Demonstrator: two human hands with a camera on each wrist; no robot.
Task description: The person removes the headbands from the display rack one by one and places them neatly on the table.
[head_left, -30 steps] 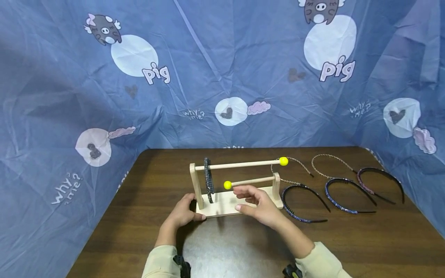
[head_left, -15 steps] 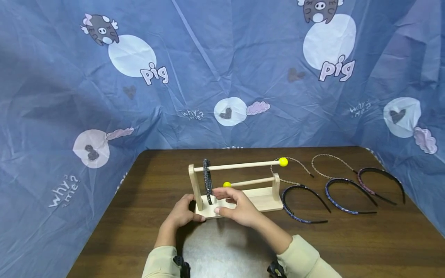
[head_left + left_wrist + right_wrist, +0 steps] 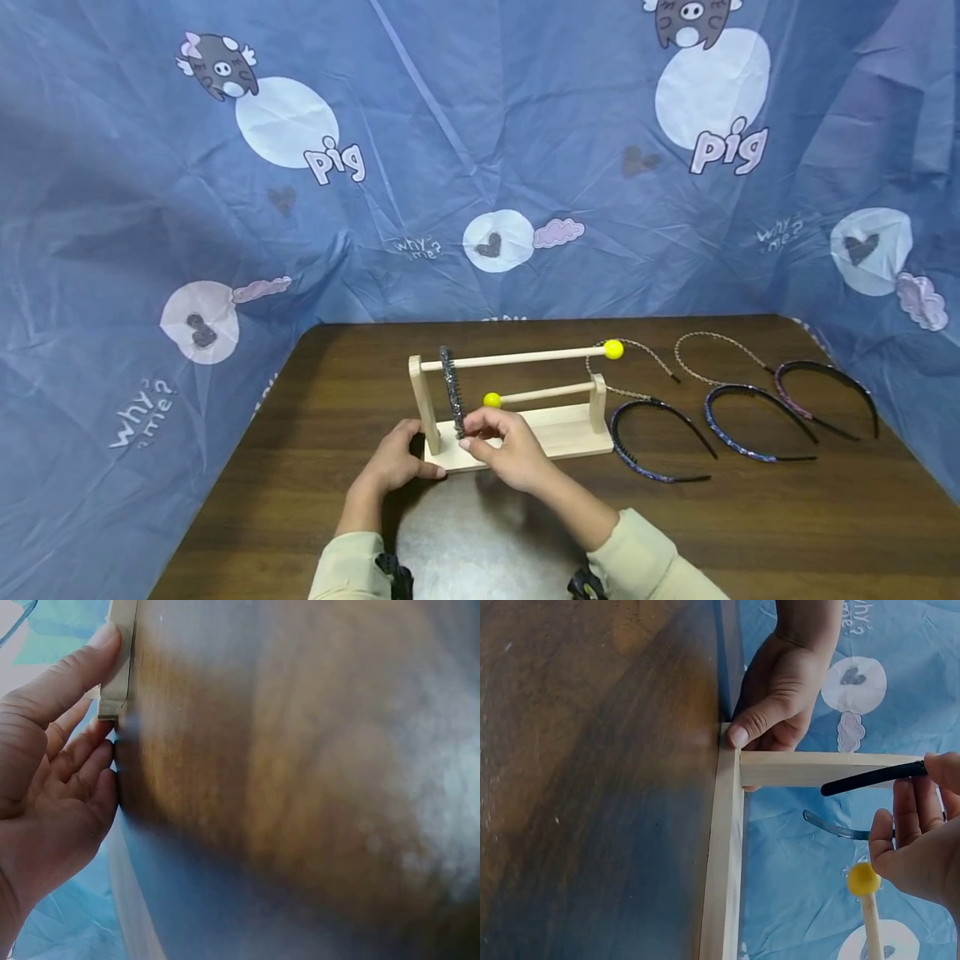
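A pale wooden stand (image 3: 566, 429) with two rods stands on the table. From its upper rod (image 3: 525, 357), close to the left post, hangs a dark glittery headband (image 3: 452, 387), its lower end tilted to the right. My right hand (image 3: 512, 454) pinches that lower end between thumb and fingers; the right wrist view shows the headband's black tips (image 3: 870, 778) sticking out past the fingers. My left hand (image 3: 393, 458) grips the left end of the base, thumb (image 3: 101, 641) on its front edge and the other fingers around the end.
Yellow balls cap the upper rod (image 3: 613, 349) and the shorter lower rod (image 3: 492, 401). Right of the stand lie several headbands, among them a blue one (image 3: 738, 446), a pinkish one (image 3: 791, 402) and a thin braided one (image 3: 708, 335). A blue cloth (image 3: 420, 167) hangs behind the table.
My right hand has moved left from near the lower rod's yellow ball to the hanging headband and pinched its lower end, which has swung slightly right. The left hand stays put.
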